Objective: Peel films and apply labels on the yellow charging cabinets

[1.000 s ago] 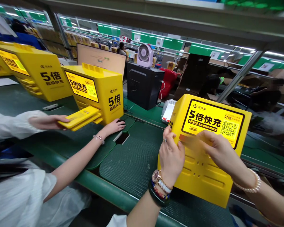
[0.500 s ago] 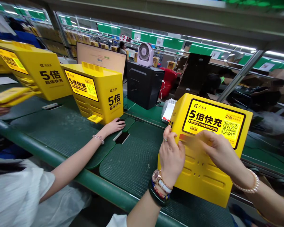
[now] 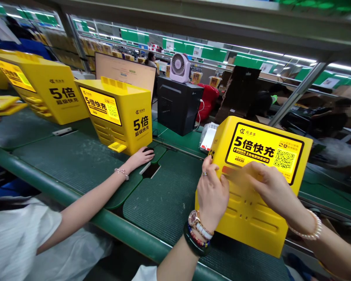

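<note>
Head view, near unit: yellow charging cabinet [image 3: 251,210], boxy moulded plastic, smooth matt front with shallow rectangular slots; stands on the desk [image 3: 163,203] at the right, directly before the person.
Head view, near unit label: black-framed yellow panel [image 3: 265,152] reading "5倍快充", with smaller lines of print too small to read and a QR code at its right end.
Head view, strip: thin translucent film strip [image 3: 240,175], blurred, lying across the cabinet front just under the panel.
Head view, left hand [image 3: 212,195]: fingers curled, fingertips pinching the left end of the strip against the cabinet edge; ring on one finger, watch and bead bracelets at the wrist.
Head view, right hand [image 3: 273,187]: fingers bent, pressing the strip against the front; pearl-like bracelet at the wrist.
Head view, desk surface: dark green ribbed rubber mat, rounded green front rail, rectangular cut-out [image 3: 151,170] near the middle.
Head view, second unit: identical yellow cabinet [image 3: 117,113], front "5倍快充", side "5倍 超级快充"; a small yellow power bank [image 3: 117,146] juts from its lowest slot.
Head view, co-worker's hand [image 3: 140,156]: rests flat on the desk beside the second unit; white sleeve further left.
Head view, third unit: yellow cabinet [image 3: 43,89], side "5倍 超级快充".
Head view, background: black computer tower [image 3: 178,105], pale pink desk fan [image 3: 179,68], monitor [image 3: 124,72].
</note>
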A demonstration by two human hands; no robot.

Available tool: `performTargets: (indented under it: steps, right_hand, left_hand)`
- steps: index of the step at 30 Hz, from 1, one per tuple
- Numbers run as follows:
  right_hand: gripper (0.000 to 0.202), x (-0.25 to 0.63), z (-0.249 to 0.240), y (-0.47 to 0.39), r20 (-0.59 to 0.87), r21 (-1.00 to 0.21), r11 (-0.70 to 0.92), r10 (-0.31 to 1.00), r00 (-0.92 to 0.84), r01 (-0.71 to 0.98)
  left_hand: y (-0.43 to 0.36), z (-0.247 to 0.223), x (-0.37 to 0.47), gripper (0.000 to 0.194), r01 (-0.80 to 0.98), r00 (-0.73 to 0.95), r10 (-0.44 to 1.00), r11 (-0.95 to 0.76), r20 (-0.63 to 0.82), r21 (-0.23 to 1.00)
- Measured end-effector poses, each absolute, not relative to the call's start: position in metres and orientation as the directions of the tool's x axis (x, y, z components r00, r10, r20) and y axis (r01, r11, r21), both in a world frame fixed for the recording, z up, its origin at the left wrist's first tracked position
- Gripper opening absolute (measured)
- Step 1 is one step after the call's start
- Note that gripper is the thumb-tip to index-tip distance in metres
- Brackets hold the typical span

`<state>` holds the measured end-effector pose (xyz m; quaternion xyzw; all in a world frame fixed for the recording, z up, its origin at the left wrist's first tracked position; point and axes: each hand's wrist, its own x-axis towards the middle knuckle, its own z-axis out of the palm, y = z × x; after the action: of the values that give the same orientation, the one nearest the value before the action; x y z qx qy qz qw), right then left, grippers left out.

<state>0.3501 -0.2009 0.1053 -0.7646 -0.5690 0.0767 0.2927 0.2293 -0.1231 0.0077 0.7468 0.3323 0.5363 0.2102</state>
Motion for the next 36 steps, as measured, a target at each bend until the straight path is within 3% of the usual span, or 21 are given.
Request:
performTargets:
  steps: [21,36]
  right_hand:
    - [0.028,0.3476,0.1038,-0.1985,0.280,-0.482,-0.181,0.895,0.346,0.857]
    - [0.029,0.3440,0.0998,-0.1972,0.360,-0.294,-0.207,0.880,0.309,0.933]
  left_hand:
    - [-0.1228,0.0075,0.2290,0.028,0.296,0.208,0.696,-0.714,0.687,0.634]
    - [-0.1214,0.0084,0.2269,0.031,0.256,0.251,0.659,-0.751,0.709,0.609]
